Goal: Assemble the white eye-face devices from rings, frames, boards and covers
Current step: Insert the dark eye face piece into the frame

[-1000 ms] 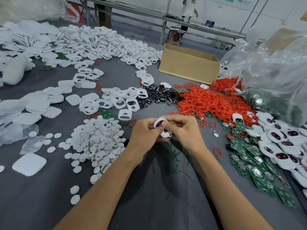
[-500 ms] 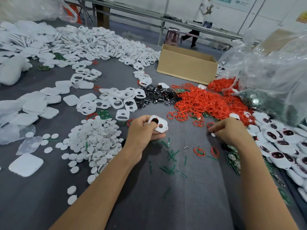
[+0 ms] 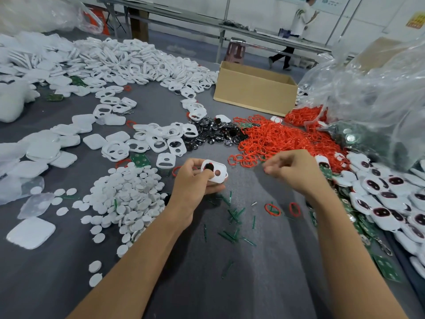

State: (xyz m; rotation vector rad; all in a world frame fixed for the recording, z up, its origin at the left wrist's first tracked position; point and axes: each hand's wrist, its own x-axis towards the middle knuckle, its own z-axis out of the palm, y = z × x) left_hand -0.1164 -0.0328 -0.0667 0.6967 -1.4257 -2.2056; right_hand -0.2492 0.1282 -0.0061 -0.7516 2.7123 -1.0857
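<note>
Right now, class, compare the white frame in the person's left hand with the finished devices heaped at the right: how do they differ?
The held frame has one eye hole filled dark and the other open; the finished devices show both eyes dark and red-rimmed. The held frame is gripped singly in the left hand; the finished devices lie loose in a heap. Both are white, rounded and two-eyed.

The table was plain dark grey. The frame was white, with one black eye edged in red. The heap of rings was bright red, the discs white, the eye pieces glossy black, the boards green with pale dots, the box brown, and the finished faces white with dark, red-rimmed eyes
</note>
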